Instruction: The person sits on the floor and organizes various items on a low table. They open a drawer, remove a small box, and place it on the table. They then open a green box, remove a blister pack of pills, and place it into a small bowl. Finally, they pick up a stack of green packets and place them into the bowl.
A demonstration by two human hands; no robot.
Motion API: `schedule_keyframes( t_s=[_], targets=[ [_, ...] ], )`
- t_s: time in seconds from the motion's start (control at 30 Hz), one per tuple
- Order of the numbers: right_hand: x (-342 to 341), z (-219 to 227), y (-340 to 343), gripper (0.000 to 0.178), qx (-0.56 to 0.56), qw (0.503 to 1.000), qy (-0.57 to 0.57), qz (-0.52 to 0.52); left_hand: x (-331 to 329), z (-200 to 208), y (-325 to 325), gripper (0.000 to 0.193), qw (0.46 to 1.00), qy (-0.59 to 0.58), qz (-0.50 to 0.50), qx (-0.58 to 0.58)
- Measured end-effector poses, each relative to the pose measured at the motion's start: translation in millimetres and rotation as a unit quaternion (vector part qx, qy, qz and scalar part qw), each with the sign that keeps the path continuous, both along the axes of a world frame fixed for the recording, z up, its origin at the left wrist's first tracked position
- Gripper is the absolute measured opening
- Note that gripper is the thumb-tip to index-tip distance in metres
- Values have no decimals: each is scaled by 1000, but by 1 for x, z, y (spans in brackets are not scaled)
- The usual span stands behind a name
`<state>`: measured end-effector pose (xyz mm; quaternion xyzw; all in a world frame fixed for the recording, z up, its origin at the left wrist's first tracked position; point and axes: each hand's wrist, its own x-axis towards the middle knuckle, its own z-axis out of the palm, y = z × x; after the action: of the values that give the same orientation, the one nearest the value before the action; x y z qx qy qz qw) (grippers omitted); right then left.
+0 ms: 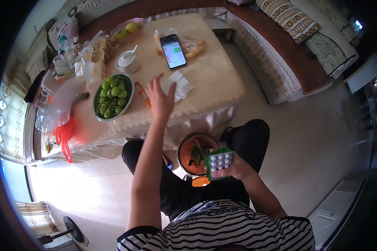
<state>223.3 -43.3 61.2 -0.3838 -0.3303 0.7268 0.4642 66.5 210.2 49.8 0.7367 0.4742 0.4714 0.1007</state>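
My left hand (160, 100) reaches over the near edge of the table, its fingers spread and nothing in them. Just right of it lies a crumpled white tissue (183, 86). To its left an orange loop-shaped thing (148, 103) shows, partly hidden by the hand. My right hand (238, 167) grips a stack of green-edged blister packs (221, 161) low in front of me, the thumb over the front one. White round tablets show in that pack. Beyond the tissue, a phone (173, 52) with a lit screen rests on the table.
On the table (215, 75) stand a metal bowl (130, 104) of green grapes, a white lidded pot (127, 62) with a spoon, and a pink fruit basket (125, 31). Plastic bags (58, 111) crowd the left side. A waste bin (183, 164) sits between my legs.
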Motion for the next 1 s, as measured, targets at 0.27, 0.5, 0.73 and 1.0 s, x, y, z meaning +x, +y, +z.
schedule_keyframes(
  t_s=[0.27, 0.5, 0.73, 1.0],
  targets=[
    [14, -14, -25, 42, -32, 999, 1, -22, -9, -18, 59, 44, 965, 223, -17, -137],
    [43, -29, -24, 35, -28, 997, 9, -73, -12, -21, 39, 6, 983, -12, -123, -133],
    [81, -48, -19, 35, -21, 990, 15, -137, -9, -14, -7, 27, 824, -382, -219, -356],
    [102, -60, -27, 40, 5, 970, 148, -193, -4, -33, -9, 34, 882, -312, -107, -338]
  ],
)
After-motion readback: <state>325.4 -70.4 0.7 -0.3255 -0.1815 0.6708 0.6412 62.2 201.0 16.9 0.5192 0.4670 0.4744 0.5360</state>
